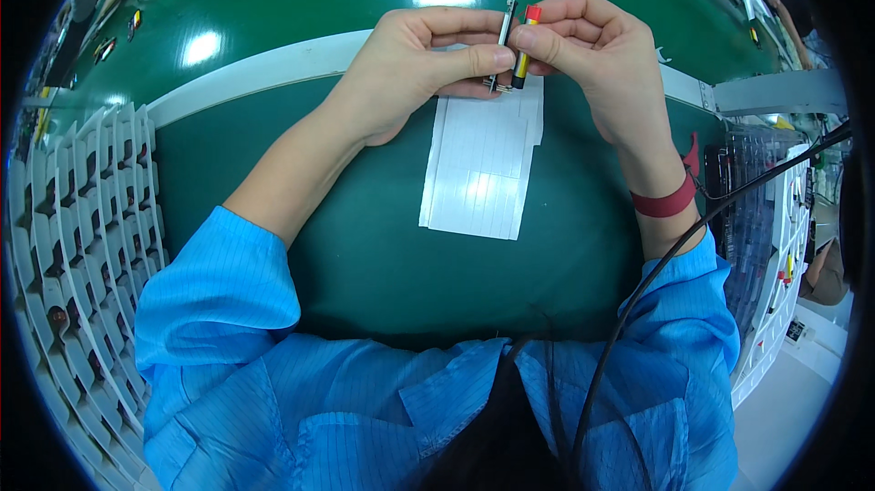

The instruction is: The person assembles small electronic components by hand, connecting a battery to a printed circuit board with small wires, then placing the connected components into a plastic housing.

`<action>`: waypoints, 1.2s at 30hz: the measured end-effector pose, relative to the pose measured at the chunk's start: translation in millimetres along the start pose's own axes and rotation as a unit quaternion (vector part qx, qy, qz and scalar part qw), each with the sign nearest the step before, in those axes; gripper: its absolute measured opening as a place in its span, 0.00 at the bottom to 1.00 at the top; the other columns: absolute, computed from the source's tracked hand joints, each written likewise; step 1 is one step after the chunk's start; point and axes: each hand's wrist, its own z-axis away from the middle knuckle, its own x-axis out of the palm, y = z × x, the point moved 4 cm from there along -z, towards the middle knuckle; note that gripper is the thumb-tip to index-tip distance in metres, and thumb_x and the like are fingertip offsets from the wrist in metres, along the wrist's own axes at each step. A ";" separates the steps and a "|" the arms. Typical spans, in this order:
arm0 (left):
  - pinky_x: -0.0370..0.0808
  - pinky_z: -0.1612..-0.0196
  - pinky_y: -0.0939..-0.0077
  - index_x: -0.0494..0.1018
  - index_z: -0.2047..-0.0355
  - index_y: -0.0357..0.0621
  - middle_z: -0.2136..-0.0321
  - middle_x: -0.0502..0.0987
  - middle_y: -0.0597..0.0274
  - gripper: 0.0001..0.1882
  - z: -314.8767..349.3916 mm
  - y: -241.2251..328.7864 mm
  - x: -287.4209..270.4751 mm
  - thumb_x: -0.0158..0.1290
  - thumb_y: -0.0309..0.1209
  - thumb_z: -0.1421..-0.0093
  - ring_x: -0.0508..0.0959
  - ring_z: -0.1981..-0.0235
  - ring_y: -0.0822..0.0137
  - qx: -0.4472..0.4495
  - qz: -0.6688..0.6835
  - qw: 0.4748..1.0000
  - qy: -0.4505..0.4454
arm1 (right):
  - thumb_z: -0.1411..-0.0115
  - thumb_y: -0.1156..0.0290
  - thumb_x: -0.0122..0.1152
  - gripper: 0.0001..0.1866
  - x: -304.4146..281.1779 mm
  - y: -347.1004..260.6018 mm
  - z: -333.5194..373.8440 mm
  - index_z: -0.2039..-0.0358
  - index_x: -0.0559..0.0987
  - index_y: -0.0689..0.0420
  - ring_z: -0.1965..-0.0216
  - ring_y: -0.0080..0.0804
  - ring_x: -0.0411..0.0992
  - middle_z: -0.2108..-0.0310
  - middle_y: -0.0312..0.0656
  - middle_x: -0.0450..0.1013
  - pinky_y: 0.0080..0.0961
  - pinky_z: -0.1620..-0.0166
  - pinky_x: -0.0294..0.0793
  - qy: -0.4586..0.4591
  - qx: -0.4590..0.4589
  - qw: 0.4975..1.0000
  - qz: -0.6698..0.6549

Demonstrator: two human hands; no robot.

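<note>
My left hand (447, 54) is closed, its thumb and fingers pinching a thin, narrow board-like part (504, 22) seen nearly edge-on. Small metal pins show at its lower end and a metal tip at its top. Close beside it, my right hand (592, 49) grips a short slim cylinder (526, 58) with a red top, a yellow body and a black lower end. Both parts are held nearly upright, side by side. Under the hands a white lined sheet (478, 172) lies on the green work surface (365, 245).
A pale bar (273, 69) crosses the surface beyond the sheet. White slotted racks (82, 245) stand on the left. Clear plastic trays (747, 190) and another white rack (775, 309) are on the right. A dark cord (674, 254) runs past my right wrist, which wears a red band (663, 199).
</note>
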 end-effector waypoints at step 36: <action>0.73 0.60 0.80 0.68 0.57 0.31 0.67 0.76 0.55 0.15 9.6 2.0 16.8 0.51 0.23 0.46 0.76 0.66 0.71 -0.023 0.022 0.999 -0.043 | 0.46 0.73 0.57 0.09 -4.5 -0.7 -5.0 0.65 0.73 0.63 0.73 0.17 0.67 0.70 0.35 0.71 0.13 0.69 0.67 -0.120 0.009 0.992 -0.031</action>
